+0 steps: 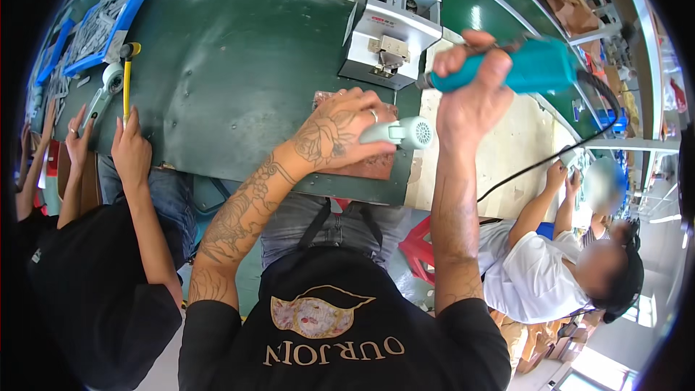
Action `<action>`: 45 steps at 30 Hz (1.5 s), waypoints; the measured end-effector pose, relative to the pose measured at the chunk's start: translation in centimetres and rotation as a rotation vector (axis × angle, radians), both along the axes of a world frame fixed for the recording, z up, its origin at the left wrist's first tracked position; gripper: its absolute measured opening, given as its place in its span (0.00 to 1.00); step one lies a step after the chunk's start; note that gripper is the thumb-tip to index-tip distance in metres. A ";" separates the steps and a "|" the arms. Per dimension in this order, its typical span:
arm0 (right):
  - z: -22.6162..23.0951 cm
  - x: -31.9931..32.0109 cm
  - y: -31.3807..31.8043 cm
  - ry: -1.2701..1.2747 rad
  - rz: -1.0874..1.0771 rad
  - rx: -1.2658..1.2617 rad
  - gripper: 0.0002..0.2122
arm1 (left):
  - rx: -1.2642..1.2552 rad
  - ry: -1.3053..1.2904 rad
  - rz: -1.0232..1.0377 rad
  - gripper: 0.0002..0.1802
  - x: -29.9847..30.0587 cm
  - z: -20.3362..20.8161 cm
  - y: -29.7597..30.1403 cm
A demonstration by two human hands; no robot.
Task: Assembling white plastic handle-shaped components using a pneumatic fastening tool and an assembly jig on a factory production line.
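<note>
My left hand [339, 129] is closed around a pale mint handheld device [399, 132], which looks like a small fan with a round grille at its end. It is held down over a reddish-brown board [365, 166] on the green table. My right hand [470, 87] grips a teal corded electric screwdriver [532, 66], raised to the right of the device and apart from it. The tool's front end points left; its tip is hard to make out. A black cord [561, 150] hangs from its rear end.
A grey machine [387, 29] stands at the table's back, beyond my hands. Worn cardboard [499, 166] covers the table at right. At left, a co-worker's hands hold a yellow-handled hammer [127, 80] and a similar pale device [108, 83], near blue bins [108, 32]. Another person sits at right.
</note>
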State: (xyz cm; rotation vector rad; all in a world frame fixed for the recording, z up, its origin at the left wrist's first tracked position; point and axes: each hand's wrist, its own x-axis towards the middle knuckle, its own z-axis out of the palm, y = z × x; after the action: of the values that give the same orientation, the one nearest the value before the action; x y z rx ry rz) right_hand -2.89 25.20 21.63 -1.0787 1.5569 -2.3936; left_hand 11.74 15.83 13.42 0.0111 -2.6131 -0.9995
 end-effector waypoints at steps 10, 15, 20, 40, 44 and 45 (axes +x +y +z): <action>-3.3 -1.4 -5.5 0.175 0.061 0.127 0.18 | -0.067 0.002 0.080 0.23 0.5 -1.3 -0.1; -3.6 -1.4 -5.2 0.149 0.081 0.134 0.18 | -0.052 0.037 0.101 0.23 0.3 -1.3 0.1; -3.2 -0.2 -3.9 0.077 0.075 0.255 0.20 | -0.013 0.019 0.117 0.23 0.4 -0.9 0.0; -3.8 1.2 1.8 -0.099 0.077 0.138 0.18 | -0.045 0.024 0.131 0.24 0.2 -0.8 0.1; -4.0 1.0 1.8 -0.092 0.075 0.136 0.18 | -0.040 0.021 0.131 0.24 0.1 -0.7 0.1; -4.0 1.0 1.8 -0.097 0.078 0.144 0.18 | -0.036 0.021 0.129 0.24 0.1 -0.7 0.0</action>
State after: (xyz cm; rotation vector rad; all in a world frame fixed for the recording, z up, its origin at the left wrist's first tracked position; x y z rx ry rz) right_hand -1.89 27.04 17.66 -0.9616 1.5952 -2.2108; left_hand 11.84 15.88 12.69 0.1573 -2.5742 -0.9028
